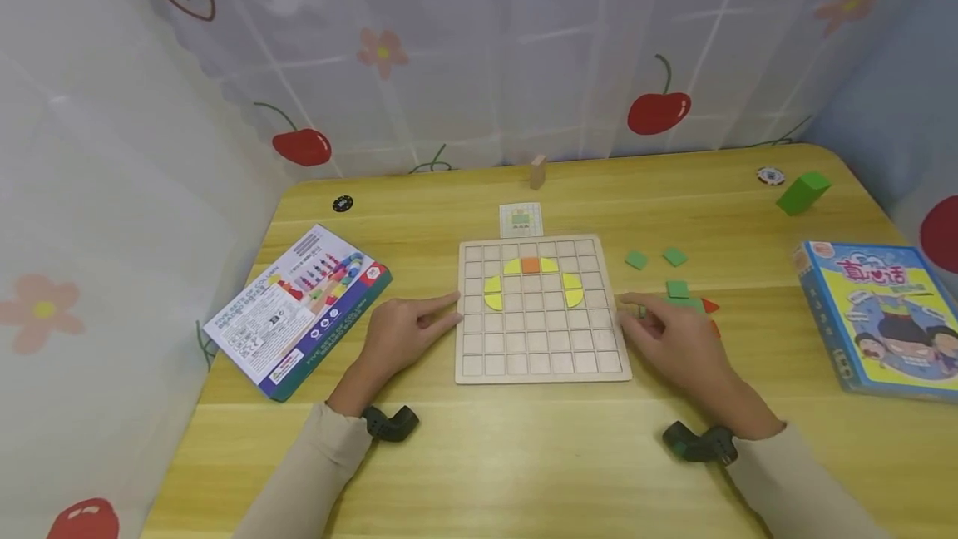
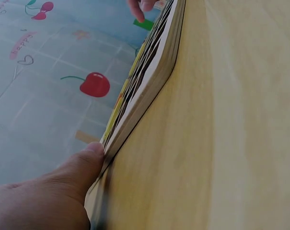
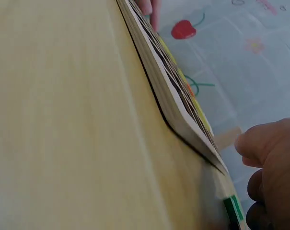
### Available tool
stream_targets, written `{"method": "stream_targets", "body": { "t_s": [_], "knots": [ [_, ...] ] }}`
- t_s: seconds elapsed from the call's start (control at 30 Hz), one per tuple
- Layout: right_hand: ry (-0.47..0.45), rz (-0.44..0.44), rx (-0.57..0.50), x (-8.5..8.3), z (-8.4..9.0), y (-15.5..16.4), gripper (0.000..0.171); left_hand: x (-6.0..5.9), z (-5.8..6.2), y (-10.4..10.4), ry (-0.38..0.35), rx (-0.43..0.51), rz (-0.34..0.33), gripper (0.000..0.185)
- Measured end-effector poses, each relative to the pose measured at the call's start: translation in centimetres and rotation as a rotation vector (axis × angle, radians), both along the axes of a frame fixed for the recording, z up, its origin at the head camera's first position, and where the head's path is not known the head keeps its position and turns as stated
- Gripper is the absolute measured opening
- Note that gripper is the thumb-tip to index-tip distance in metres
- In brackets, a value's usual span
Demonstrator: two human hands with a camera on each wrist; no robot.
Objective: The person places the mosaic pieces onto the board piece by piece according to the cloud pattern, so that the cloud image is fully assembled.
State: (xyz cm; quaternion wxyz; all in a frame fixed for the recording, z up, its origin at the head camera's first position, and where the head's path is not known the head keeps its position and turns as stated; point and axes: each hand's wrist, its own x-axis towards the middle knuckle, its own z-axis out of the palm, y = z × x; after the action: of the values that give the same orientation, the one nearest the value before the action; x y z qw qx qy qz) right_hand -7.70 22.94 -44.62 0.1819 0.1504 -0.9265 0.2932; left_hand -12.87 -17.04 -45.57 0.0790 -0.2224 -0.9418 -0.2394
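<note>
A square wooden grid board [image 1: 527, 345] lies flat on the table. Set in its upper cells are several yellow quarter-round tiles [image 1: 572, 281] and one orange square tile [image 1: 530, 265]. My left hand [image 1: 397, 338] touches the board's left edge with extended thumb and index finger; in the left wrist view the thumb [image 2: 85, 163] meets the edge. On the opposite side, my right hand [image 1: 677, 343] has its thumb and index finger at the right edge. Green square tiles [image 1: 675, 256] and red triangular tiles [image 1: 711, 306] lie beyond and partly under the right hand.
Behind the board is a small pattern card [image 1: 520, 220], with a wooden block [image 1: 537, 172] upright farther back. A bead-game box [image 1: 299, 310] lies left, a blue game box [image 1: 879, 314] right. A green block [image 1: 803, 193] and poker chips [image 1: 343, 204] sit near the back.
</note>
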Motion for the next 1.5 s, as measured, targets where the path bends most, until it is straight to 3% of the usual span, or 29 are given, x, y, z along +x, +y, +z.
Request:
{"method": "stream_targets", "body": {
  "t_s": [0.2, 0.4, 0.93, 1.13, 1.33, 1.5],
  "knots": [
    [-0.124, -0.101, 0.113, 0.2, 1.0, 2.6, 0.038, 0.1, 0.1, 0.0, 0.001, 0.001, 0.002, 0.038],
    [-0.195, -0.109, 0.156, 0.2, 1.3, 3.1, 0.04, 0.2, 0.0, -0.1, -0.004, -0.005, 0.002, 0.039],
    [-0.093, -0.099, 0.134, 0.1, 0.6, 2.3, 0.031, 0.1, 0.0, 0.1, 0.02, 0.003, -0.009, 0.038],
    [-0.045, -0.04, 0.082, -0.2, 1.1, 0.4, 0.032, 0.2, 0.0, 0.0, 0.011, 0.003, -0.003, 0.037],
    [-0.022, 0.045, 0.028, -1.4, 1.3, -3.7, 0.033, 0.1, 0.0, 0.0, 0.031, 0.01, -0.007, 0.037],
    [-0.069, 0.108, 0.002, -2.9, 1.1, -7.1, 0.033, 0.0, 0.0, 0.0, 0.036, 0.014, -0.017, 0.037]
  ]
}}
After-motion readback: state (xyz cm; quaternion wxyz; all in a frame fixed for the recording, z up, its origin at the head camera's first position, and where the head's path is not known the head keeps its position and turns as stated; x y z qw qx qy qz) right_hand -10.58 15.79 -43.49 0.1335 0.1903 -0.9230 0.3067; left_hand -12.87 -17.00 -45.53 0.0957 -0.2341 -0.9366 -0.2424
